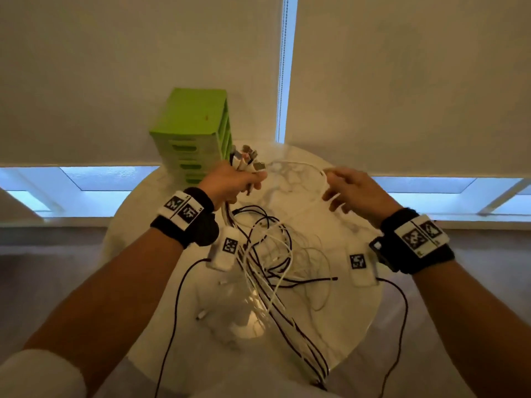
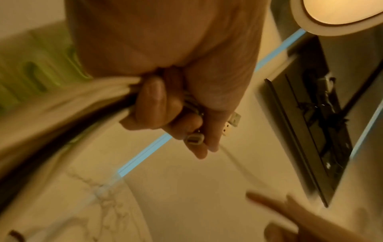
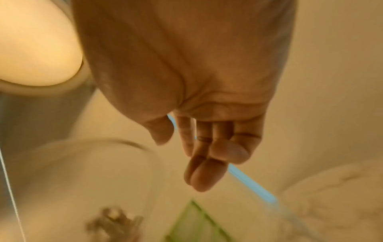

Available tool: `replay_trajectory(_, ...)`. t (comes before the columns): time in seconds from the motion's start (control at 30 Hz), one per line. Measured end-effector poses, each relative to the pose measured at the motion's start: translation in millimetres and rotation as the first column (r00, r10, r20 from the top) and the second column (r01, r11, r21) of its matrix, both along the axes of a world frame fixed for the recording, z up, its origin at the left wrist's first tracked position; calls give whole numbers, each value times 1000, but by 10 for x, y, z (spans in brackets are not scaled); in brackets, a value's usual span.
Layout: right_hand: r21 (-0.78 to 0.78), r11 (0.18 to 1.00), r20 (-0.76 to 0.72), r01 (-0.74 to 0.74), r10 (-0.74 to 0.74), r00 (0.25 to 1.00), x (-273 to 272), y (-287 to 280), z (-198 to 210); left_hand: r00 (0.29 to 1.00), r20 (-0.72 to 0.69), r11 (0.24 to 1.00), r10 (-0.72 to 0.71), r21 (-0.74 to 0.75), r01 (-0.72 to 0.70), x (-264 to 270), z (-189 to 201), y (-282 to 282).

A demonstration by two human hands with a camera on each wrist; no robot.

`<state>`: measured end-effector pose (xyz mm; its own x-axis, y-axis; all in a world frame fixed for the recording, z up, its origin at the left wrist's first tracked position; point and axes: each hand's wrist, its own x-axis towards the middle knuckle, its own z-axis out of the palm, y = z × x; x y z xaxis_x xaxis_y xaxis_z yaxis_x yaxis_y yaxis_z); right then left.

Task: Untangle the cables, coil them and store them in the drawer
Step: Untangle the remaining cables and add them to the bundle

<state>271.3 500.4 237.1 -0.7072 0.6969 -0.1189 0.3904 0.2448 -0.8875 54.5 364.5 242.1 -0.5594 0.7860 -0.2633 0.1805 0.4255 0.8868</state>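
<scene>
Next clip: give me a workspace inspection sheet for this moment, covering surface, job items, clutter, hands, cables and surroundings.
Surface: round white marble-look table.
Job's things: green drawer unit at the far left edge; drawers look closed. Tangled black and white cables trail over the table toward the near edge.
Clutter: nothing seen.
Grippers: left hand grips a bunch of cable ends, plugs sticking out above the fist. Right hand has relaxed fingers, with a thin white cable at its fingertips; grip unclear.
Cables: none coiled yet.
Surroundings: lowered roller blinds behind the table, windows showing below them.
</scene>
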Motion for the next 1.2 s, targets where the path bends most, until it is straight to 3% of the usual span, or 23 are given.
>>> replay_trajectory(0.07, -130, 991, -216, 35, -63, 974, 15, -48, 255, 997, -49, 998, -55, -6, 55, 113, 61, 121)
replay_trajectory(0.13, -73, 997, -234, 40, -56, 971, 56, -76, 437, 995, -35, 995, -96, 31, 97, 235, 136, 240)
replay_trajectory(0.23, 259, 965, 15, -30, 27, 1000, 159, 37, 511, 989, -19, 985, -144, 93, 145, 430, 292, 377)
replay_trajectory(0.3, 406, 914, 134, 2, -61, 989, 311, 280, 462, 983, 31, 972, -183, 154, 177, 569, 386, 466)
replay_trajectory(0.37, 472, 872, 178, 133, -242, 954, 577, 647, 387, 974, 106, 960, -201, 222, 173, 674, 453, 563)
replay_trajectory(0.43, 554, 796, 238, 244, -433, 870, 913, 1019, 266, 965, 174, 953, -197, 265, 147, 774, 489, 647)
replay_trajectory(0.5, 585, 751, 352, 308, -577, 737, 1232, 1262, 114, 954, 224, 949, -198, 288, 130, 893, 498, 744)
replay_trajectory(0.57, 572, 772, 525, 277, -604, 599, 1445, 1327, -42, 944, 266, 949, -196, 294, 115, 1029, 488, 851)
replay_trajectory(0.6, 563, 787, 568, 252, -590, 574, 1508, 1330, -115, 939, 283, 950, -195, 294, 108, 1098, 472, 915)
replay_trajectory(0.63, 556, 798, 565, 234, -569, 597, 1550, 1328, -177, 935, 299, 951, -191, 291, 101, 1169, 453, 980)
replay_trajectory(0.7, 496, 832, 448, 247, -489, 748, 1589, 1250, -214, 929, 326, 956, -178, 280, 85, 1320, 421, 1108)
replay_trajectory(0.77, 321, 924, 284, 206, -302, 910, 1599, 1100, -166, 921, 347, 960, -176, 267, 83, 1486, 404, 1234)
replay_trajectory(0.83, 153, 987, 200, 51, -81, 976, 1613, 946, -68, 918, 345, 959, -198, 263, 108, 1652, 406, 1359)
replay_trajectory(0.93, 159, 984, 226, -79, 41, 973, 1768, 918, -42, 941, 262, 956, -216, 255, 148, 1836, 418, 1504)
replay_trajectory(1.03, 268, 963, 339, 18, -112, 934, 2108, 1185, -247, 973, 152, 958, -176, 255, 133, 1897, 419, 1603)
replay_trajectory(1.2, 334, 941, 599, 45, -249, 762, 2651, 1480, -647, 991, 127, 945, 46, 315, -84, 1913, 404, 1749)
